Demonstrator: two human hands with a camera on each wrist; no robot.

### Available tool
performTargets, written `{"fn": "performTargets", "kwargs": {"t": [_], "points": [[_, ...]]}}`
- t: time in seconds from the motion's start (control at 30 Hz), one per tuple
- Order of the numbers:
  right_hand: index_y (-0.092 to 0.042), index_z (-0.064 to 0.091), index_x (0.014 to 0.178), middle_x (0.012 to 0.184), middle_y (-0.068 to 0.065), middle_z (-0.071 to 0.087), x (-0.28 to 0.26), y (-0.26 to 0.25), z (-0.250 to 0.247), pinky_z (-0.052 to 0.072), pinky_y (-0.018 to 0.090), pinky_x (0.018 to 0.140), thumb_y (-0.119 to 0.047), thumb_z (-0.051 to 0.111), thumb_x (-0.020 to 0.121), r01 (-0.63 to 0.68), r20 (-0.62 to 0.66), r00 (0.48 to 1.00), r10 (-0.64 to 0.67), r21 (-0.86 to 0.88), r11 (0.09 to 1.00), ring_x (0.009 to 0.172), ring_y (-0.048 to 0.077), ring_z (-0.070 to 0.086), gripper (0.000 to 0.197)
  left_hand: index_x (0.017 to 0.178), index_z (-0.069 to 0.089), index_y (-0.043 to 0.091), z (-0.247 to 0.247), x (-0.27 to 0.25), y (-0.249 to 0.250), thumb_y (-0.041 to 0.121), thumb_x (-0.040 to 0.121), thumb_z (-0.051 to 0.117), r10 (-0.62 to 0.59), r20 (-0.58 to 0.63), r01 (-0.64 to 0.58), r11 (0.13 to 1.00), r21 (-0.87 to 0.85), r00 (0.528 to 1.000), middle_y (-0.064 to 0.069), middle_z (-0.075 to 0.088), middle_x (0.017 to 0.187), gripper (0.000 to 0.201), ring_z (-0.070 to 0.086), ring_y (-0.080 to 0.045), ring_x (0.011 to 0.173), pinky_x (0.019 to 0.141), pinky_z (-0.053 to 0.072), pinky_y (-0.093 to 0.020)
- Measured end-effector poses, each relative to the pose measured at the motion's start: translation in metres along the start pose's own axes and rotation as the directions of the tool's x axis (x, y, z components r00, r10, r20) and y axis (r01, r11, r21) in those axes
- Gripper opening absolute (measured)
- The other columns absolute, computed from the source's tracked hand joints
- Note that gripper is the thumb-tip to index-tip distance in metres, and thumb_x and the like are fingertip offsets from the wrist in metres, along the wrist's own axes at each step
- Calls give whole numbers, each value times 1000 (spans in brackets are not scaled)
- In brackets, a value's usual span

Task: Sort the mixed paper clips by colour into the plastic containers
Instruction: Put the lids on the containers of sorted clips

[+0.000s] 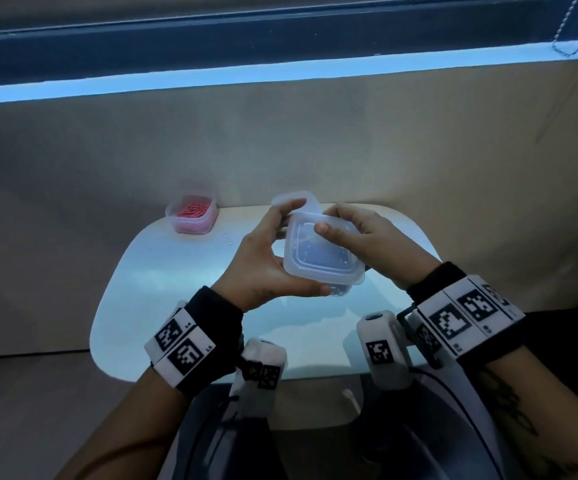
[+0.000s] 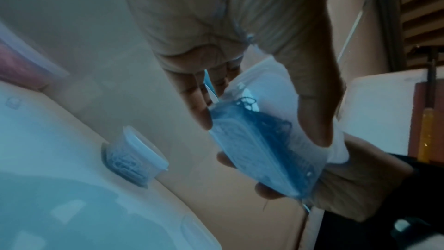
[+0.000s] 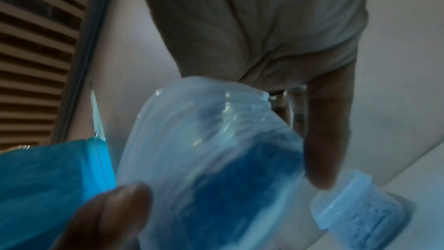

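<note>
Left grip: the left hand [image 1: 263, 258] curls round the near-left side of a lidded clear container [image 1: 322, 254], thumb along its near edge, fingers reaching over the far edge.
Right grip: the right hand [image 1: 360, 237] holds the same container from the right, its thumb pressed flat on the lid [image 1: 318, 249] near the far corner, fingers wrapped beneath.
Surface: a white rounded surface [image 1: 176, 289] carries the other things; the held container is lifted clear above its middle.
Held container: tilted, lid toward the person; the wrist views show dark blue paper clips [image 2: 271, 123] heaped inside against one wall.
Pink container: an open tub of pink clips [image 1: 192, 213] stands at the far-left corner of the surface, well apart from both hands.
Third container: a clear tub [image 2: 131, 159] stands at the far edge, just behind the held one; its contents look pale, colour uncertain.
Key relation: the lid lies directly under the right thumb, with the left hand bracing the opposite side; the container's flat face runs between the two hands, so either pressing the lid home or prying it falls to the right hand, which is nearer the lid's far corner.
Stage, as a judgement: no loose clips show on the surface, so sorting looks near its end, with closing the tubs in hand.
</note>
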State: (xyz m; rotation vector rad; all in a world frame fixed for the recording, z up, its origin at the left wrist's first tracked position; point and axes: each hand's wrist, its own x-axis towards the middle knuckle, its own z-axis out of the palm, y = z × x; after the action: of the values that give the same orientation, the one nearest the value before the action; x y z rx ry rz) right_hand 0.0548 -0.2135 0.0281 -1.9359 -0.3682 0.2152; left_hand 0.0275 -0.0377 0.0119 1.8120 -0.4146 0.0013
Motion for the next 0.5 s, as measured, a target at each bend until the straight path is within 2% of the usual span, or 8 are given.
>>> {"fn": "performTargets", "kwargs": {"t": [0.1,0.23,0.3,0.33,0.37,0.4,0.43,0.5], "points": [[-16,58,100,80,-4,59,0,-5,-2,43,15,45,-34,55,90,-8,70,998,7,25,1000,60,4,59,21,129,36,34,-4,-1,-2,26,41,86,-4,23,5,1000,-30,1000,0,57,117,102,55,-5,110,75,49,-12],[-12,54,106,78,-3,61,0,-2,-4,49,24,47,-33,55,90,-99,138,986,89,69,993,57,5,61,26,136,29,33,-6,-3,-6,24,43,85,-95,79,103,988,-115,992,1,56,120,109,56,-9,114,85,50,-19],[-10,53,102,77,1,62,0,0,-2,52,32,51,-32,59,88,-116,83,991,108,108,987,59,10,60,27,139,25,34,-5,-3,-5,34,42,86,-181,152,201,971,-127,972,7,55,124,114,56,-7,115,91,50,-24],[-11,52,99,78,2,62,0,1,-1,53,35,53,-32,60,87,-107,55,993,101,122,987,60,13,60,26,136,30,34,-4,-3,-2,46,42,86,-241,185,269,953,-142,953,9,58,122,111,59,-7,110,89,51,-25],[-11,52,98,78,3,61,0,2,0,53,34,52,-31,62,86,-96,39,995,91,133,986,60,13,61,25,130,40,34,-2,-2,1,62,45,81,-309,200,343,924,-167,930,10,63,113,99,63,-7,100,83,53,-25],[-10,51,97,77,3,61,0,2,3,52,30,49,-30,63,85,-85,39,996,80,140,987,59,12,61,26,121,49,33,1,0,4,73,56,67,-373,209,412,890,-195,904,10,68,100,78,66,-6,88,75,55,-25],[-8,51,98,77,3,60,0,3,6,48,26,45,-30,65,84,-71,47,997,65,141,987,58,11,60,29,111,56,31,4,1,6,73,70,53,-428,207,467,859,-208,879,9,71,90,59,67,-7,79,68,55,-24],[-7,52,98,78,3,59,-2,5,12,45,21,44,-31,68,82,-41,27,999,37,126,991,58,9,59,33,106,61,27,9,3,4,61,88,40,-483,146,504,839,-204,863,6,72,85,44,67,-10,76,63,55,-26]]}}
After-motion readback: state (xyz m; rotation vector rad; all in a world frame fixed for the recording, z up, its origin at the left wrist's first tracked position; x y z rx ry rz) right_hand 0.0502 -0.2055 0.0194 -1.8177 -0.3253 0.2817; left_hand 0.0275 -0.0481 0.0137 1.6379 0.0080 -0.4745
